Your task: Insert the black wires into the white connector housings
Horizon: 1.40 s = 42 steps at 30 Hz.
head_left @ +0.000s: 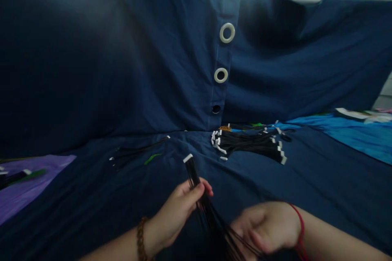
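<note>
My left hand (180,212) is shut on a bundle of thin black wires (196,183), with a white connector (188,158) at its upper end. The strands fan out downward toward my right hand (263,228). Its fingers are curled and slightly blurred, and the strands run beneath them, so its grip on them is hidden. A larger pile of black wires with white connectors (249,144) lies on the dark blue cloth (92,195) ahead of both hands. A few loose black wires (137,153) lie to the left of it.
A dark blue curtain (183,69) with white ring grommets (227,32) rises behind the cloth. A purple sheet (30,183) with wires on it lies at the left. A bright blue sheet (346,138) lies at the right.
</note>
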Tool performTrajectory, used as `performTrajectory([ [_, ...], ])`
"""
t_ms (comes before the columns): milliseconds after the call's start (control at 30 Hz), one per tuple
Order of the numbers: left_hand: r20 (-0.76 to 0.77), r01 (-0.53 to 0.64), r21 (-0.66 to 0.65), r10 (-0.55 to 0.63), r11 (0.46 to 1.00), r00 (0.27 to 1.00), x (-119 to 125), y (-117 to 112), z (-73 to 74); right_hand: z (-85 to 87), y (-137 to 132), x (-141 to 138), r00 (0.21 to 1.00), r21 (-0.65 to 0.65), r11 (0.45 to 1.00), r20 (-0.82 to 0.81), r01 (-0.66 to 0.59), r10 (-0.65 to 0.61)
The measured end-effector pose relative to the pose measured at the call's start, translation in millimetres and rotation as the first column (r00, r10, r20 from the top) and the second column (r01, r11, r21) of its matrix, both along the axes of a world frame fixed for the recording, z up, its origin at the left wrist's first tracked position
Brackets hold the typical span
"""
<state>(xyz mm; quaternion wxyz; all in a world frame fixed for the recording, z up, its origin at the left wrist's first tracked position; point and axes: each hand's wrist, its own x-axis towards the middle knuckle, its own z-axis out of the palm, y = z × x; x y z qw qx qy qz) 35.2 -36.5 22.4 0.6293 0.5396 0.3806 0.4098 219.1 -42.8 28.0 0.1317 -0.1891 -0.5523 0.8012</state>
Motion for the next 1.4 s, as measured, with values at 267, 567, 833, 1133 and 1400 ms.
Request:
performTrajectory([
  [267, -0.165, -0.09, 0.109, 0.107, 0.99, 0.98, 4.0, 5.6, -42.0, -54.4, 64.5, -37.6, 0.838, 0.338, 0.787, -0.011, 0.516, -0.545],
  [567, -0.15, -0.19, 0.063, 0.197, 0.98, 0.969, -8.9, 20.5, -28.2, -62.6, 63.2, -34.1, 0.891, 0.358, 0.822, -0.077, 0.444, -0.447],
  [833, 0.03, -0.371, -0.089, 0.374, 0.925, 0.927, -15.8, 32.1, -34.1, -59.0, 53.9, -34.3, 0.978, 0.171, 0.966, -0.102, 0.197, -0.181],
  [1133, 0.213, -0.098, -0.247, 0.153, 0.964, 0.965, -14.5, 27.6, -26.1, -57.7, 52.8, -34.6, 0.855, -0.048, 0.895, -0.274, 0.444, -0.44],
  [1400, -0.017, -0.411, 0.193, 0.422, 0.891, 0.907, -16.7, 7.6, -1.7, -63.1, 70.6, -31.2, 0.707, -0.125, 0.753, -0.275, 0.646, -0.652],
])
